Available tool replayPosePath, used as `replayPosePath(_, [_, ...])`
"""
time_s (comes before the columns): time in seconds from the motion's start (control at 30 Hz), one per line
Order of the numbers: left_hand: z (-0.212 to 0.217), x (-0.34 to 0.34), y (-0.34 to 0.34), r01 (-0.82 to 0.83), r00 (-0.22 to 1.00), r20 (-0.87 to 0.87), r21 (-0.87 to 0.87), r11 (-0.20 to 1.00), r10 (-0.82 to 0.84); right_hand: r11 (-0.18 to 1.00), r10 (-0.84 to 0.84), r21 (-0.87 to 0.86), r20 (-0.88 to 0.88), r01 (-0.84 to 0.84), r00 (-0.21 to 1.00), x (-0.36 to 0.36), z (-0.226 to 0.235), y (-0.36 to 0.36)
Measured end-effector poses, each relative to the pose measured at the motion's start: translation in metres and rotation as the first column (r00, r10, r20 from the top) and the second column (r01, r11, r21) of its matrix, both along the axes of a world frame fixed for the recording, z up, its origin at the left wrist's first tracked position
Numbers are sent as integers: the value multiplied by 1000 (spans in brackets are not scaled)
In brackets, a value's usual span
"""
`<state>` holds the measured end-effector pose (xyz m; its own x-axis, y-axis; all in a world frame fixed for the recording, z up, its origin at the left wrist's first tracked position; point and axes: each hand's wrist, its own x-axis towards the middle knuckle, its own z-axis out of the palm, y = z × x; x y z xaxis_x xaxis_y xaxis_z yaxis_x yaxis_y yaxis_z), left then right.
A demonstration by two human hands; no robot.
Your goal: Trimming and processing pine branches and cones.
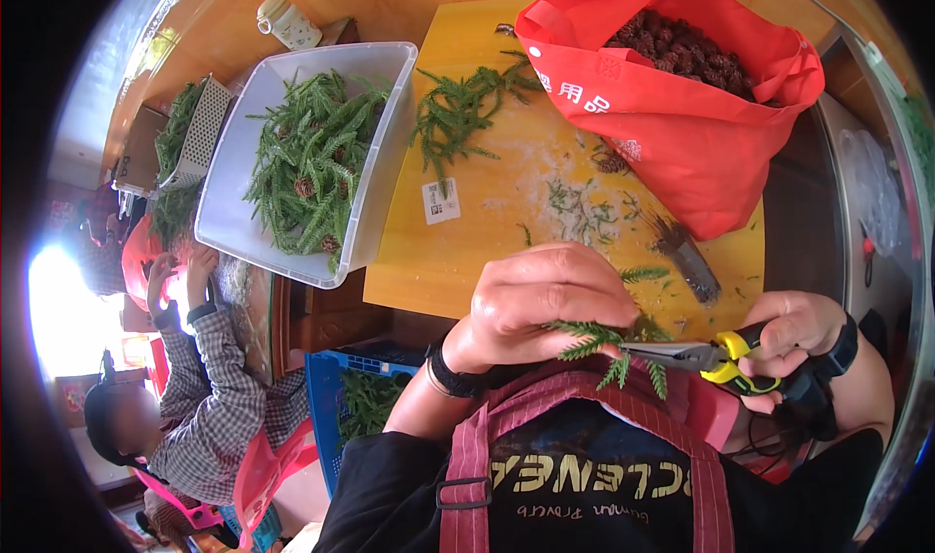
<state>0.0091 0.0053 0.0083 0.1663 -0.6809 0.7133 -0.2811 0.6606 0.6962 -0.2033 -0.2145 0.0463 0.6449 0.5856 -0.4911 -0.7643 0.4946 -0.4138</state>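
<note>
My left hand (555, 300) is closed around a green artificial pine sprig (589, 341) in front of my apron. My right hand (791, 334) grips needle-nose pliers (723, 360) with yellow and black handles. The jaws point left and reach in among the sprig's needles; whether they bite on its stem I cannot tell. Just beyond my left hand lies the yellow tabletop (429, 270) with green needle clippings (584, 212) and white crumbs. A dark-bristled brush (687, 261) rests between my hands and a red bag (672, 134).
The red bag is filled with pine cones (677, 51). A clear plastic tub (375, 202) of pine sprigs with cones stands left, beside loose sprigs (458, 110) and a white label (441, 202). A blue crate (326, 387) sits below. At far left, a person in checked sleeves (219, 436) works.
</note>
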Motion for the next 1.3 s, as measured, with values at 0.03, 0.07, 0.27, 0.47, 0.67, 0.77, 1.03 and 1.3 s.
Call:
replayPosePath(0.03, [1,-1,-1,2,1000,0,-2,1000,-2,1000,-2,-2,0,2,1000,-5,-7,0])
replayPosePath(0.07, [2,-2,-2,48,999,1,-23,999,-48,989,-32,144,-33,36,999,-11,-15,2])
replayPosePath(0.27, [0,-2,0,159,980,-117,-2,987,-158,920,-14,392,77,-17,997,-11,-15,22])
replayPosePath(0.47, [-2,8,8,5,979,-206,81,997,12,888,130,-433,555,152,822,12,22,27])
replayPosePath(0.67, [-5,1,4,-69,973,-202,192,979,108,-100,684,-596,541,797,490,18,17,38])
replayPosePath(0.77, [-4,0,4,-111,970,-183,242,964,158,-118,723,-588,502,800,475,20,18,40])
replayPosePath(1.03, [-5,-3,4,-161,967,-142,299,941,210,-159,762,-579,443,800,472,25,15,43])
replayPosePath(1.3, [-8,-5,2,-145,975,-113,341,929,193,-199,764,-554,429,808,482,21,9,44])
